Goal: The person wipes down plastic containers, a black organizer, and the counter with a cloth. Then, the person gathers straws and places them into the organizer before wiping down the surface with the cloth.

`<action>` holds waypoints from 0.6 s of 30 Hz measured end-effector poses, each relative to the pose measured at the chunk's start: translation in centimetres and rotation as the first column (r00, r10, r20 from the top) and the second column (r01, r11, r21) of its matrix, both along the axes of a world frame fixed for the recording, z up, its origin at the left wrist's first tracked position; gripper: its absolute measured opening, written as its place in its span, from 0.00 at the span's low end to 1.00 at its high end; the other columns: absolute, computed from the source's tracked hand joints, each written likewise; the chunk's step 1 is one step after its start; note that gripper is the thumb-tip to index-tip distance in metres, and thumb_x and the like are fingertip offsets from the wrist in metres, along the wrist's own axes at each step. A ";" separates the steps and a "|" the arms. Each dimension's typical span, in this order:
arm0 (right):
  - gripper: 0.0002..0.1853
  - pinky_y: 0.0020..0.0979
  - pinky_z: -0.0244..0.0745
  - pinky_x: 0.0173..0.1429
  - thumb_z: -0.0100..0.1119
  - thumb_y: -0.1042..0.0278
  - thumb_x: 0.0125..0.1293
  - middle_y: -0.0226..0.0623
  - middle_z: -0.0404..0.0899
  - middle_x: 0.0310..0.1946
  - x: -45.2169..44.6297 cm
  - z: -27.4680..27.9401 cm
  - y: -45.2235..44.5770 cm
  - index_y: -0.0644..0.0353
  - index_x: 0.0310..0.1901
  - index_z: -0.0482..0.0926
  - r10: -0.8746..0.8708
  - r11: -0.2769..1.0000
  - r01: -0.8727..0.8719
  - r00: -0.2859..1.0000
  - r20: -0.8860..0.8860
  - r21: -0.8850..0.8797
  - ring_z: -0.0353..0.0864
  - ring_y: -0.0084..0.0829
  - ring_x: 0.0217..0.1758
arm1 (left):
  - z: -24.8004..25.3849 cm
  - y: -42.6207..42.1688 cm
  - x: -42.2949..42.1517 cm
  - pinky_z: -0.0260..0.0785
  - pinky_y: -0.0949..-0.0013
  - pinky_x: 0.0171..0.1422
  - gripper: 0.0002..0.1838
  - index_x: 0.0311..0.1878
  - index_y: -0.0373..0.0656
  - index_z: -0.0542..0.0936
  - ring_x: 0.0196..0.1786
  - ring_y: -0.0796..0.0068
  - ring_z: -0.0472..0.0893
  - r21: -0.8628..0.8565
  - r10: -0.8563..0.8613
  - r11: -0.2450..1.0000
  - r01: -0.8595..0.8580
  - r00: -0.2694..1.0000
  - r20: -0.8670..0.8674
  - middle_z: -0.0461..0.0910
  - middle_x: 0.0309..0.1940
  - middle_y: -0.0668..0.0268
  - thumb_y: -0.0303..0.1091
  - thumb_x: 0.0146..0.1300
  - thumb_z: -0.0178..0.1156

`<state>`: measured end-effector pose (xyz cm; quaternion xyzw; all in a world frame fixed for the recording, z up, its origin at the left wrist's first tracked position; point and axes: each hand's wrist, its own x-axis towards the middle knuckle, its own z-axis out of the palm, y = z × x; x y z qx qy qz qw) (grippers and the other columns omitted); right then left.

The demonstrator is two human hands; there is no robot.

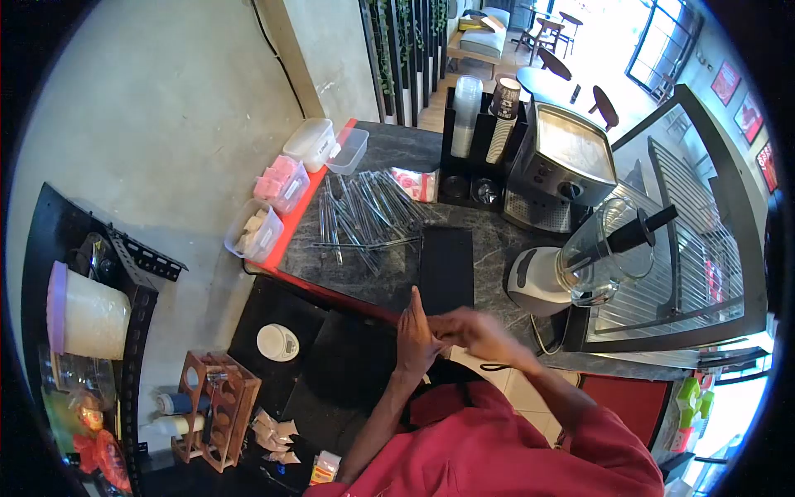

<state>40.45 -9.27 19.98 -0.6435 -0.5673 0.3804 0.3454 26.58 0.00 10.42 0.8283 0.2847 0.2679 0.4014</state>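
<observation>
My left hand point(416, 335) is raised over the counter's front edge, its fingers stretched out and nothing visible in it. Close against it is my right hand point(480, 331), smeared by motion, so its fingers are unclear; the two seem to touch near the left palm. Just beyond them a black flat mat or tray point(446, 263) lies on the dark marbled counter point(389, 273). A spread of clear-wrapped straws point(360, 211) lies to its left, with a red-and-white packet point(414, 184) at the far end.
Right of the mat stand a blender point(551, 277), a coffee machine point(563, 157) and a glass display case point(687, 232). A cup holder point(455, 157) stands behind. Plastic tubs point(283, 184) line the left edge. Lower left are a white scale point(277, 342) and a wooden rack point(219, 406).
</observation>
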 end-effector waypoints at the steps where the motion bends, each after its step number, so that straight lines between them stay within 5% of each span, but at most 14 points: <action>1: 0.21 0.39 0.70 0.61 0.45 0.82 0.59 0.45 0.81 0.49 1.6 -0.1 0.7 0.62 0.54 0.77 -0.045 0.998 0.052 0.988 -0.145 0.046 0.79 0.41 0.55 | 0.9 -0.1 0.0 0.52 0.48 0.75 0.66 0.76 0.32 0.42 0.72 0.43 0.61 0.001 -0.002 1.000 0.002 1.000 -0.001 0.59 0.70 0.41 0.60 0.47 0.71; 3: 0.20 0.36 0.72 0.60 0.41 0.83 0.62 0.42 0.82 0.49 4.6 0.8 2.2 0.65 0.53 0.77 -0.213 0.963 0.252 0.931 -0.296 0.100 0.80 0.35 0.53 | 3.0 0.3 0.6 0.53 0.48 0.74 0.69 0.75 0.31 0.42 0.71 0.40 0.60 0.065 0.029 0.998 -0.014 0.973 -0.227 0.58 0.70 0.40 0.57 0.42 0.76; 8: 0.17 0.27 0.68 0.59 0.41 0.84 0.66 0.35 0.78 0.46 9.8 1.1 6.3 0.66 0.53 0.74 -0.613 0.531 0.781 0.622 -0.487 0.330 0.75 0.27 0.51 | 4.3 4.4 8.8 0.54 0.43 0.71 0.68 0.74 0.26 0.41 0.70 0.37 0.58 0.032 0.190 0.982 -0.187 0.970 -0.151 0.55 0.68 0.34 0.54 0.44 0.77; 13: 0.13 0.23 0.64 0.59 0.42 0.84 0.68 0.33 0.76 0.44 9.8 0.4 4.5 0.67 0.51 0.74 -0.635 0.494 0.793 0.609 -0.475 0.357 0.73 0.23 0.50 | 4.7 5.9 14.9 0.56 0.41 0.67 0.71 0.75 0.32 0.41 0.65 0.37 0.62 0.132 0.283 0.959 -0.250 0.836 -0.470 0.55 0.66 0.31 0.52 0.39 0.80; 18: 0.14 0.22 0.65 0.58 0.39 0.82 0.71 0.34 0.77 0.45 9.1 -1.8 -0.3 0.66 0.51 0.74 -0.714 0.469 0.827 0.561 -0.418 0.309 0.74 0.23 0.50 | 4.6 5.6 13.9 0.59 0.35 0.61 0.72 0.77 0.41 0.41 0.64 0.32 0.62 0.164 0.195 0.977 -0.134 0.872 -0.449 0.55 0.64 0.31 0.54 0.36 0.80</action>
